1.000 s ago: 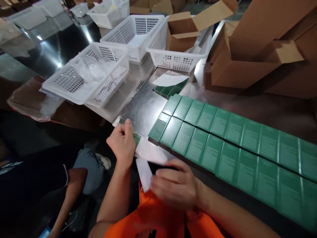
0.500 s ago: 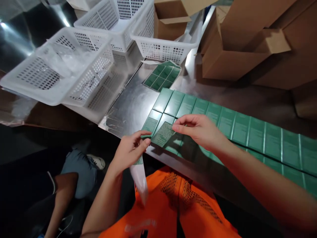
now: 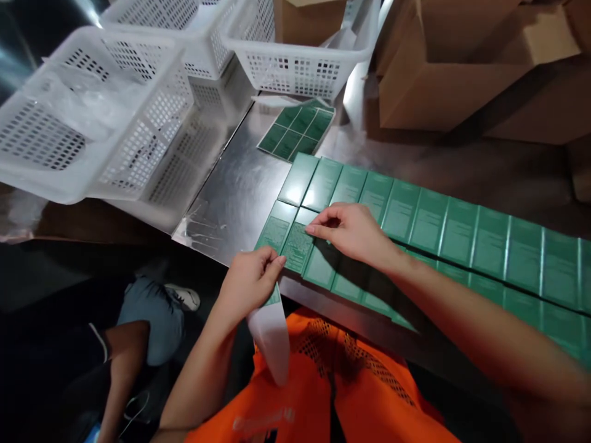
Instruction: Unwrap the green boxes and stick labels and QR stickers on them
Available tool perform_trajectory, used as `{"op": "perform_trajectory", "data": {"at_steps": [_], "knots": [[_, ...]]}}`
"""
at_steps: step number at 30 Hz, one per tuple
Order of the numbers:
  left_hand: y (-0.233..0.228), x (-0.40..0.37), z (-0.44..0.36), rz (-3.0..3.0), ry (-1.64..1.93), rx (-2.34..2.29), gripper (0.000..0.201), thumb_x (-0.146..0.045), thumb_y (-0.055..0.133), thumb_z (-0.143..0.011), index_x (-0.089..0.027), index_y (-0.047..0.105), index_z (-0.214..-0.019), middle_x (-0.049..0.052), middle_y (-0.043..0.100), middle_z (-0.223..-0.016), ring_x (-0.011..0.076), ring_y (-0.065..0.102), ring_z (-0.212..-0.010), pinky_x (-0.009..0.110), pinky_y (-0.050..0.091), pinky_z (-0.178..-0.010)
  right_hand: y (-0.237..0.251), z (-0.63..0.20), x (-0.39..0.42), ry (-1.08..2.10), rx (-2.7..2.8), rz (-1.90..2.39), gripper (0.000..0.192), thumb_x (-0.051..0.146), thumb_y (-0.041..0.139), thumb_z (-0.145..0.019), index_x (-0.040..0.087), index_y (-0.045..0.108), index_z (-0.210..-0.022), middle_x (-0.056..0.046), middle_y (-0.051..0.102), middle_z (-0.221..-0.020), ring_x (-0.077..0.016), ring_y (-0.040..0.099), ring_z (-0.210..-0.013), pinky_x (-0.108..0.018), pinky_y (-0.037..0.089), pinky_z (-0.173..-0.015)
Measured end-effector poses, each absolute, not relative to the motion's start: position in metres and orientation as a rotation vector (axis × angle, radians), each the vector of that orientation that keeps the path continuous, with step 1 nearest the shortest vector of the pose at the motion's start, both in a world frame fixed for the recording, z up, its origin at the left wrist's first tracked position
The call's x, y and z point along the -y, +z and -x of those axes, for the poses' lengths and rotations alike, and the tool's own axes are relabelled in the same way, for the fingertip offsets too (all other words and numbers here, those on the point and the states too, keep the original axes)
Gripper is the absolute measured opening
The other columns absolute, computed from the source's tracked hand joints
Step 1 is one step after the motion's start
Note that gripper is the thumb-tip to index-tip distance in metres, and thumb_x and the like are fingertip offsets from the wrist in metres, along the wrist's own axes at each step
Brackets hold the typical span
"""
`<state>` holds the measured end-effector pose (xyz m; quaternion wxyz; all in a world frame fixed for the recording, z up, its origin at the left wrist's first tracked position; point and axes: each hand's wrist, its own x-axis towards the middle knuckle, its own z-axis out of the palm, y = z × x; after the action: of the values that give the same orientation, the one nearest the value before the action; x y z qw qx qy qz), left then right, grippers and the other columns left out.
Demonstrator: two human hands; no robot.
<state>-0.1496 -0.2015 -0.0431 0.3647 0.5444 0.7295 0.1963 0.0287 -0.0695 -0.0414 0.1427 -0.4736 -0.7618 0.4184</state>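
Note:
Two rows of green boxes [image 3: 406, 209] stand side by side on the metal table. My right hand [image 3: 355, 229] is closed, thumb and forefinger pinching the upper right corner of a green sticker [image 3: 297, 247]. That sticker lies over the second box from the left in the near row. The box [image 3: 276, 229] to its left has a similar sticker on its top. My left hand [image 3: 249, 280] is closed on a sticker sheet [image 3: 272, 338] whose white backing hangs below it. Its thumb and fingertips are at the near edge of the sticker; whether they touch it, I cannot tell.
Another sheet of green stickers [image 3: 298, 130] lies beyond the boxes. White perforated baskets [image 3: 295, 71] stand at the back and left, one holding clear plastic bags [image 3: 99, 101]. An open cardboard box [image 3: 452, 95] is at the back right. Another person's arm [image 3: 122, 363] shows at lower left.
My right hand has brought the tilted sticker down and left onto the box top. My left fingers have closed together near the sticker's lower edge. The view has shifted slightly.

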Motion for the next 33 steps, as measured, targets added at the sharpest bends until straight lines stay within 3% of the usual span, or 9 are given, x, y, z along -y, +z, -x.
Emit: {"op": "perform_trajectory", "data": {"at_steps": [22, 28, 33], "knots": [[-0.037, 0.190, 0.144, -1.394, 0.305, -1.943, 0.031, -0.038, 0.051, -0.089, -0.020, 0.052, -0.064, -0.003, 0.052, -0.052, 0.0123, 0.045, -0.050, 0.024, 0.028, -0.056, -0.049, -0.027, 0.072, 1.036, 2.294, 1.428, 0.009, 0.028, 0.077, -0.080, 0.022, 0.075, -0.073, 0.000, 0.069, -0.078, -0.0148, 0.059, -0.066, -0.027, 0.038, -0.060], [-0.031, 0.188, 0.140, -1.456, 0.111, -2.023, 0.030, -0.038, 0.050, -0.091, -0.021, 0.053, -0.066, 0.000, 0.057, -0.058, 0.0161, 0.052, -0.057, 0.027, 0.026, -0.058, -0.051, -0.025, 0.075, 0.972, 2.312, 1.435, 0.011, 0.027, 0.077, -0.078, 0.022, 0.070, -0.071, 0.000, 0.065, -0.077, -0.0156, 0.057, -0.066, -0.028, 0.037, -0.061], [-0.029, 0.194, 0.145, -1.473, -0.037, -2.107, 0.041, -0.050, 0.050, -0.091, -0.021, 0.049, -0.062, 0.002, 0.057, -0.057, 0.0189, 0.053, -0.059, 0.027, 0.023, -0.057, -0.058, -0.025, 0.071, 0.880, 2.166, 1.501, 0.047, 0.034, 0.090, -0.059, 0.021, 0.053, -0.085, 0.002, 0.061, -0.082, -0.0149, 0.052, -0.064, -0.028, 0.035, -0.060]]}}
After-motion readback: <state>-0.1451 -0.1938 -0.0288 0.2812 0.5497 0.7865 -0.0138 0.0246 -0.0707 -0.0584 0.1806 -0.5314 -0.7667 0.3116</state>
